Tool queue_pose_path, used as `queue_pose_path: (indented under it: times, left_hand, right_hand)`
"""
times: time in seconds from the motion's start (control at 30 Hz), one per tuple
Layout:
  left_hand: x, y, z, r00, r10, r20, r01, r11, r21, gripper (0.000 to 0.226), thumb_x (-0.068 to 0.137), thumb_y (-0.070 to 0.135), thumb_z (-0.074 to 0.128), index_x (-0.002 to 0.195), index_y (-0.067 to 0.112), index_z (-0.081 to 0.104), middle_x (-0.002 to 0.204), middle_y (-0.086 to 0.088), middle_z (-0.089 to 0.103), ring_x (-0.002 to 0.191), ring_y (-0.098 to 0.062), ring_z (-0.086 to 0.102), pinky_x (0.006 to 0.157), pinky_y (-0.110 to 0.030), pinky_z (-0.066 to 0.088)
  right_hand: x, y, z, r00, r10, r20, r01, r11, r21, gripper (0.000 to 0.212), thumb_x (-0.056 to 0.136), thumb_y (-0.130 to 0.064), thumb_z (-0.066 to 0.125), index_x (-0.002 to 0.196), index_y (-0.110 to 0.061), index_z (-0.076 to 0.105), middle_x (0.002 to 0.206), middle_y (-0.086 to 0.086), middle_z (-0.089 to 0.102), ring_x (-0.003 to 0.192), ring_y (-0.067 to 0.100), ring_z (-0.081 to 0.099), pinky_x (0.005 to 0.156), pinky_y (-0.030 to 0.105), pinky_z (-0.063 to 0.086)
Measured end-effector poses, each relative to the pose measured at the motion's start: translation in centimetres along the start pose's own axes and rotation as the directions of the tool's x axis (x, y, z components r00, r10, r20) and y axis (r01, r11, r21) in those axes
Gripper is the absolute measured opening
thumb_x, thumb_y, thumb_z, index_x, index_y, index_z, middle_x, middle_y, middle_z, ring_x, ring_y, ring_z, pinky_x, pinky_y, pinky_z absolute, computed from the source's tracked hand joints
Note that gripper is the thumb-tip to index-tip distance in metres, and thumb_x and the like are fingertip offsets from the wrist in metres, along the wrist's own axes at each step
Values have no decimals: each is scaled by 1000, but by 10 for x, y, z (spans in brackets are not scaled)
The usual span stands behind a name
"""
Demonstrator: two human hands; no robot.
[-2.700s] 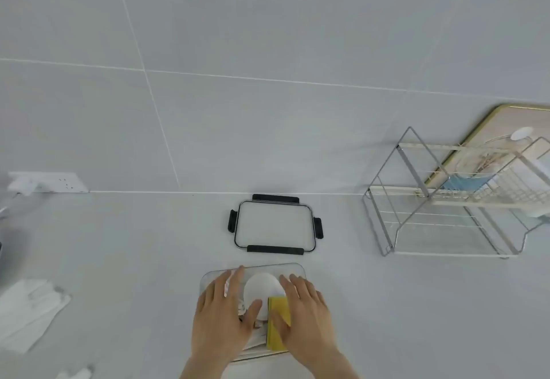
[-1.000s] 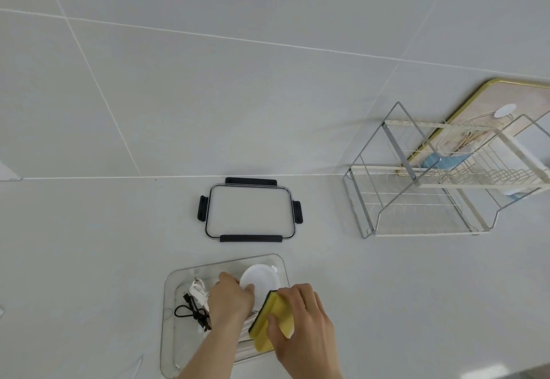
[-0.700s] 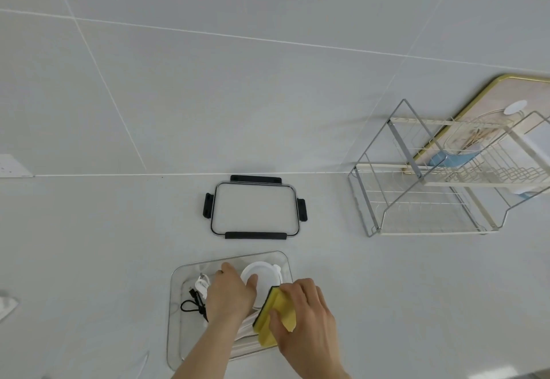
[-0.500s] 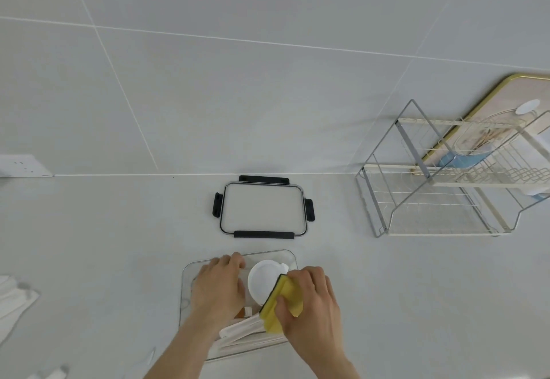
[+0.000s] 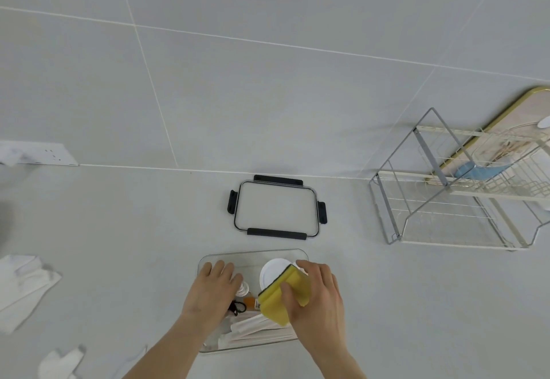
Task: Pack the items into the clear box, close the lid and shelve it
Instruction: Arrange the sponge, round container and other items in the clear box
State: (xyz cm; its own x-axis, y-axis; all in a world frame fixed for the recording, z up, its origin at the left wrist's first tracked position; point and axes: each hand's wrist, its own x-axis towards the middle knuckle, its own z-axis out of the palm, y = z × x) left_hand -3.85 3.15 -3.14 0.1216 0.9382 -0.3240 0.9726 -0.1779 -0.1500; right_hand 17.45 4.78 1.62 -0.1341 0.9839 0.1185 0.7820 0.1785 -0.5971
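Note:
The clear box (image 5: 253, 255) sits on the counter just in front of me. Inside lie a round white disc (image 5: 272, 276), a black cord (image 5: 238, 307), a small orange item (image 5: 249, 301) and white wrapped sticks (image 5: 256, 329). My right hand (image 5: 320, 298) grips a yellow sponge (image 5: 282, 292) over the box's right half. My left hand (image 5: 212, 289) rests palm down on the box's left part, fingers apart, covering some contents. The clear lid (image 5: 276, 210) with black clips lies flat beyond the box.
A wire shelf rack (image 5: 452, 203) stands at the right, against the wall, with a gold-rimmed board (image 5: 512, 114) behind it. White cloths (image 5: 20, 286) lie at the left. A wall socket (image 5: 50, 155) is at the far left.
My left hand has slid to the box's left side, uncovering the cord and orange item. My right hand has shifted the sponge slightly over the white disc. The view has panned left.

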Motion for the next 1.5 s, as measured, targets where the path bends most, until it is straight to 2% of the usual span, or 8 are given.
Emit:
queue_pose_path:
  times: [0.3,0.63,0.8,0.87,0.97,1.07,1.2,1.5]
  left_hand:
    - [-8,-3,-28,992,-90,-85,87,996,-36,38,83,26,58,119,15,53,115,-6,56,111,-30,47,95,-40,35]
    - [-34,18,-18,980,67,190,-48,994,-102,34,85,23,66,115,11,56,116,-10,63,108,-32,55,95,-41,37]
    - [-37,4,-20,982,83,172,-61,989,-132,35,84,34,65,115,17,62,114,-5,67,110,-28,53,92,-38,35]
    - [-41,-1,-25,993,34,111,-5,969,-247,30,86,38,59,112,24,62,111,1,66,109,-24,53,90,-35,37]
    - [-48,-9,-32,959,-257,-118,153,822,-548,22,82,30,52,104,31,49,103,12,62,95,-15,57,74,-26,38]
    - [-50,-20,-32,903,-368,-222,102,686,-721,55,65,23,61,115,35,41,114,20,49,99,-8,50,82,-21,39]
    - [-49,-31,-30,936,-150,-319,-86,780,-620,74,61,40,65,130,38,38,130,19,44,118,-7,42,100,-24,35]
    - [-37,-38,-6,941,-165,-297,44,926,-375,68,53,41,79,117,24,61,111,4,63,110,-27,56,103,-37,31]
  right_hand:
    - [6,-5,3,982,188,-27,-184,978,96,42,84,-38,69,124,-34,56,100,-20,59,98,13,53,72,25,40]
    - [17,-22,15,955,298,8,-291,926,242,34,84,-45,65,114,-38,54,101,-15,63,96,15,56,79,38,50]
    - [15,-29,24,947,315,53,-318,914,253,32,85,-44,66,114,-38,53,103,-11,65,98,19,57,83,41,51]
    - [16,-33,28,941,332,73,-339,905,258,29,84,-46,65,110,-40,53,102,-11,65,97,18,59,82,40,52]
    - [23,-40,33,921,372,118,-390,884,259,25,82,-48,67,102,-38,57,96,-10,66,92,18,62,77,38,53]
    - [32,-52,42,879,446,170,-475,853,218,30,80,-54,68,99,-32,60,90,-7,66,83,18,63,73,37,56]
    - [36,-65,60,810,529,254,-580,789,203,36,77,-60,68,94,-29,62,78,-12,60,75,15,64,67,40,61]
    - [28,-57,86,808,423,409,-536,817,213,29,82,-36,73,108,-22,72,95,-3,72,83,24,72,81,45,61]
